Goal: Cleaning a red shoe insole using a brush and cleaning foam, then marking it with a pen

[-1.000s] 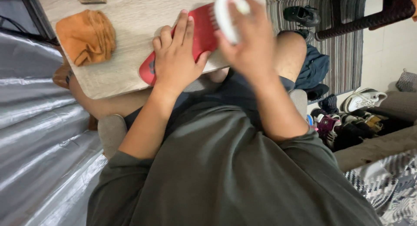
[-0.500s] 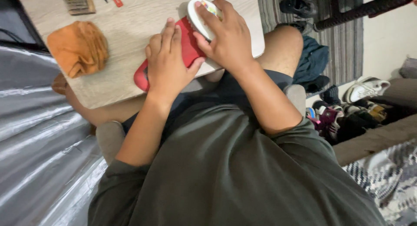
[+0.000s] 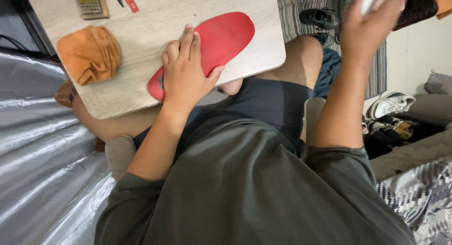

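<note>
One red insole (image 3: 221,42), one orange cloth (image 3: 92,54), two hands

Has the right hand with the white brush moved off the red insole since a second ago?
Yes. The right hand has lifted off the red insole and swung right, past the table edge.

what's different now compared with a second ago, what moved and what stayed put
The right hand has lifted the white brush off the red insole and swung it up and away past the board's edge, still gripping it. The left hand still presses the insole flat on the wooden board. The orange cloth lies where it was.
</note>
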